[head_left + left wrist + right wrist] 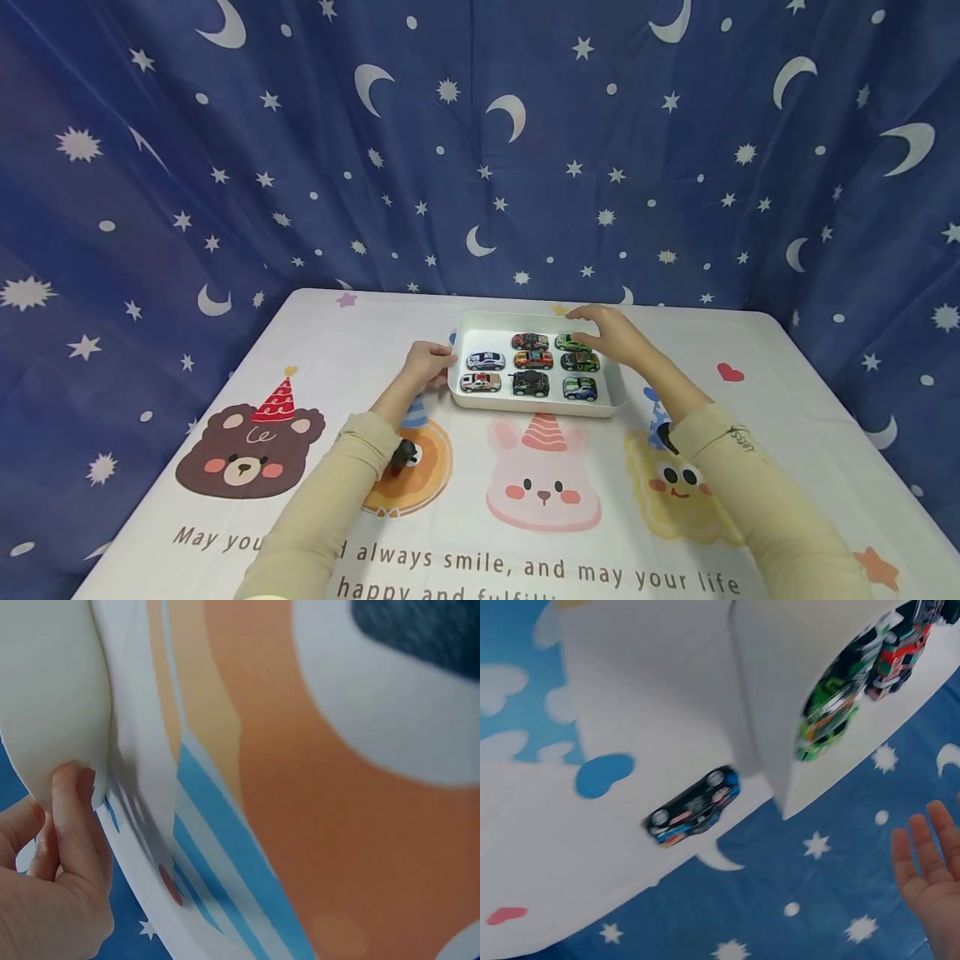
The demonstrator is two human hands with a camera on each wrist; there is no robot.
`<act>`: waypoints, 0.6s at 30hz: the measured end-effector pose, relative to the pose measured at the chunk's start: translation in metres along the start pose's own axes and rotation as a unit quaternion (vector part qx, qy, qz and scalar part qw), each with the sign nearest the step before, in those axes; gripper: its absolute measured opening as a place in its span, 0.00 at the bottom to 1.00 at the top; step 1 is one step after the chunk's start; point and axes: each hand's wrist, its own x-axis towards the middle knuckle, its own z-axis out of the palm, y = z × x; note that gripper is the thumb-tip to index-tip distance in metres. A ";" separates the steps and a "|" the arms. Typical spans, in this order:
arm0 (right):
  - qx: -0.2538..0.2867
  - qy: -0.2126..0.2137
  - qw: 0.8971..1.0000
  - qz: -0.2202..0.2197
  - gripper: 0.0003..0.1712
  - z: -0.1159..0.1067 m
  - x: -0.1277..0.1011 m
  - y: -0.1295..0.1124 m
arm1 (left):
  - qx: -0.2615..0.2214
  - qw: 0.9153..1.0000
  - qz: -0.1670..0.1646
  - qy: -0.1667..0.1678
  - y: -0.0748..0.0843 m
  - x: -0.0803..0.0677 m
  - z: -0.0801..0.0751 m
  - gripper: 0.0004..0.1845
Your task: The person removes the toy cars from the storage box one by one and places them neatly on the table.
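Two pale sleeves (322,508) are stretched across the bench (375,321) toward the tray (495,402). The tray's left wall is pinched between the thumb and fingers of the left grip (429,362). Nothing is held by the right grip (617,335), whose fingers are loosely extended over the tray's far right corner; its thumb is poised above the green car (564,343). Eight cars (533,360) are contained in the tray; the black car (694,806) is seen on the bench, just right of the tray.
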 end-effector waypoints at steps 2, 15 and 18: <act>0.000 -0.001 1.000 -0.011 0.22 0.002 0.003 -0.007 | 0.000 1.000 0.000 -0.002 0.001 -0.001 0.000 0.17; -0.004 -0.040 0.998 -0.043 0.21 0.014 0.023 -0.030 | 0.007 1.000 0.001 -0.005 0.002 -0.002 0.002 0.17; -0.006 -0.046 0.998 -0.049 0.21 0.017 0.028 -0.034 | 0.010 1.000 0.004 -0.002 0.002 -0.002 0.001 0.17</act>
